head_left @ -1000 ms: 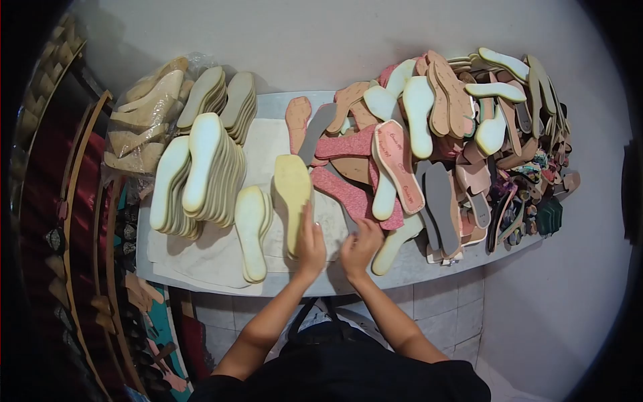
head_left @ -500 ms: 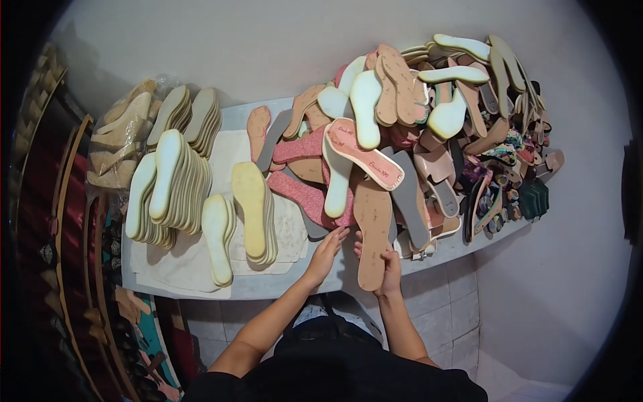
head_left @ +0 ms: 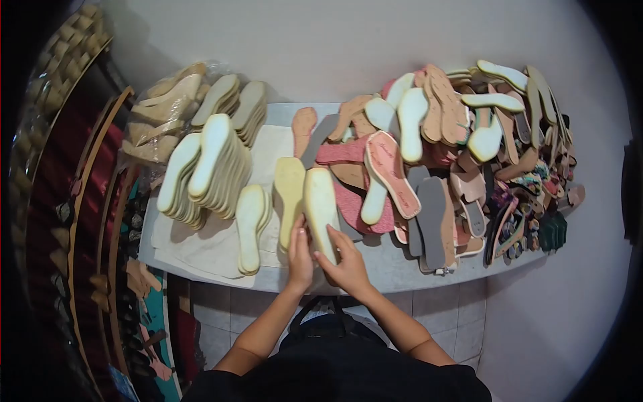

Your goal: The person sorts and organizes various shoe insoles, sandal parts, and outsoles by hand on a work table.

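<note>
The right hand (head_left: 346, 266) grips the lower part of a cream sole (head_left: 320, 197), with the thumb and the fingers at its sides, near the lower middle of the frame. The left hand (head_left: 301, 262) is open, its fingers nearly straight, beside the left edge of this sole; if it touches it, I cannot tell. Just left of the held sole lies a yellow sole (head_left: 289, 187), and a small pile of soles (head_left: 250, 221) is farther left. On the right is a mixed heap with a pink printed sole (head_left: 387, 167) and a grey sole (head_left: 435, 224). In my judgement, the held sole could knock the yellow one out of line, because they are so close. It could also tip or slip, since the grip is only at its lower part.
</note>
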### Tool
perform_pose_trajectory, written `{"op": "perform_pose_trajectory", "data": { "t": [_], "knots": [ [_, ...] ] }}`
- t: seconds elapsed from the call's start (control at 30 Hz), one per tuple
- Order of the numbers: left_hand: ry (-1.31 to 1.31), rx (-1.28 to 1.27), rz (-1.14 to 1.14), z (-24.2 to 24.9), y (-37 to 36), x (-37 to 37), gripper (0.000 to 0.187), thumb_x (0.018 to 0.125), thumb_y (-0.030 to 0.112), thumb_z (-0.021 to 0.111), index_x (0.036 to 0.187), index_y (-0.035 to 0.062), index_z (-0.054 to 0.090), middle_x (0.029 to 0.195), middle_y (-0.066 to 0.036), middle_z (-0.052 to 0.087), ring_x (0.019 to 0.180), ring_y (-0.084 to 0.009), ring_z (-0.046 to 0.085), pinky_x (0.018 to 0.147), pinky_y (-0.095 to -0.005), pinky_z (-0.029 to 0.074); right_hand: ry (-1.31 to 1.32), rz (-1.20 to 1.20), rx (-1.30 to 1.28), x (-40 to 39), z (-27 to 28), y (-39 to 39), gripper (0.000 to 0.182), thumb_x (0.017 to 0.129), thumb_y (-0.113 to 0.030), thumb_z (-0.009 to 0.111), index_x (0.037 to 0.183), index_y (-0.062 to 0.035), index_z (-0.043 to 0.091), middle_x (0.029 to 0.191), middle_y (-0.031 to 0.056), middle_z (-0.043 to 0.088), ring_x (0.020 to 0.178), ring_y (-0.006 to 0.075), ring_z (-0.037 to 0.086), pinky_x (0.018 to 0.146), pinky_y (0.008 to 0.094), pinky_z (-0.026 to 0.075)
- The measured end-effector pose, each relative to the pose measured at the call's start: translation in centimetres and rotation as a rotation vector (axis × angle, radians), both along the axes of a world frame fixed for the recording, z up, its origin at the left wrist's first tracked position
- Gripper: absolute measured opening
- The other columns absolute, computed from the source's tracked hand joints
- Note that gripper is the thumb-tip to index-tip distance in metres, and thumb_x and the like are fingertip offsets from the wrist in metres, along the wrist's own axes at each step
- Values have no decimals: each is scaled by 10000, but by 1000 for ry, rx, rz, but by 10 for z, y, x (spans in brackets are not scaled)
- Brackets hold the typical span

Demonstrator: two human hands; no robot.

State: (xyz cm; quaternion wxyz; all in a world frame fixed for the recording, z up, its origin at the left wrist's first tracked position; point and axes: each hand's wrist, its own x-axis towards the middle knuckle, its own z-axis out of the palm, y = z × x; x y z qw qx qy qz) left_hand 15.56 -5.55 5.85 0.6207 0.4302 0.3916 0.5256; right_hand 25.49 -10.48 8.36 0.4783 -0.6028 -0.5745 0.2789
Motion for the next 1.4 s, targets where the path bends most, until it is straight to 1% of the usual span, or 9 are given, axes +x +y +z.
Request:
{"op": "perform_pose_trajectory", "data": {
  "t": [0.17, 0.4, 0.6, 0.7, 0.87, 0.97, 1.1, 1.23, 1.4],
  "knots": [
    [142, -9, 346, -19, 32, -101, 422, 945, 285, 290, 1204, -32, 396, 1172, -156, 481, 1107, -227, 446, 940, -330, 338, -101, 137, -64, -91, 6, 40, 550, 767, -282, 589, 1169, 62, 436, 1015, 262, 523, 923, 372, 542, 788, 383, 444],
    [594, -97, 143, -86, 73, -188, 433, 925, 304, 344, 1212, -8, 432, 1221, -169, 471, 1147, -255, 430, 951, -304, 316, -399, 31, -201, -162, -56, 96, 454, 778, -218, 548, 1111, 41, 380, 1025, 284, 441, 744, 409, 566, 597, 433, 489],
    [468, -81, -57, -95, 82, -186, 457, 935, 292, 310, 1294, 8, 314, 1316, -137, 357, 1217, -224, 339, 995, -289, 259, -454, -84, -114, -186, -99, 93, 499, 814, -173, 495, 1207, 73, 312, 1097, 317, 419, 959, 427, 492, 825, 440, 420],
    [333, -129, -136, -103, 83, -184, 469, 942, 287, 284, 1324, 17, 257, 1354, -115, 302, 1240, -202, 301, 1009, -279, 236, -12, -60, -157, -189, -122, 87, 589, 816, -145, 465, 1285, 97, 202, 1177, 325, 382, 1100, 423, 397, 952, 412, 319],
    [152, -120, -230, -135, 91, -174, 506, 948, 296, 259, 1363, 20, 174, 1405, -96, 222, 1272, -178, 248, 1030, -267, 200, 52, -134, -233, -196, -130, 85, 609, 803, -75, 406, 1309, 110, 122, 1243, 324, 322, 1149, 426, 351, 976, 394, 298],
    [23, -268, -210, -112, 100, -161, 526, 944, 309, 277, 1361, 8, 168, 1405, -106, 220, 1277, -189, 241, 1033, -271, 191, 33, -189, -235, -194, -129, 98, 596, 800, -59, 391, 1306, 115, 131, 1269, 328, 288, 1178, 425, 321, 1000, 388, 270],
    [357, -122, -165, -107, 87, -166, 503, 936, 295, 286, 1335, -4, 224, 1390, -143, 241, 1283, -235, 230, 1039, -303, 183, -84, -206, -209, -190, -127, 104, 574, 793, -43, 380, 1291, 132, 153, 1283, 334, 264, 1197, 426, 297, 1014, 395, 248],
    [590, 115, -116, -82, 82, -161, 462, 925, 256, 303, 1298, -16, 294, 1358, -176, 290, 1271, -276, 254, 1034, -335, 199, -121, -118, -70, -176, -62, 75, 463, 773, -15, 430, 1225, 75, 379, 1287, 256, 342, 1175, 365, 376, 966, 365, 322],
    [545, 491, -140, -1, 68, -123, 363, 878, 97, 348, 1209, -40, 405, 1255, -192, 420, 1180, -298, 393, 988, -348, 288, 113, -756, 334, -58, 0, 86, 277, 843, -89, 472, 1079, 52, 448, 1078, 163, 487, 1007, 253, 478, 861, 330, 382]
  ]
}}
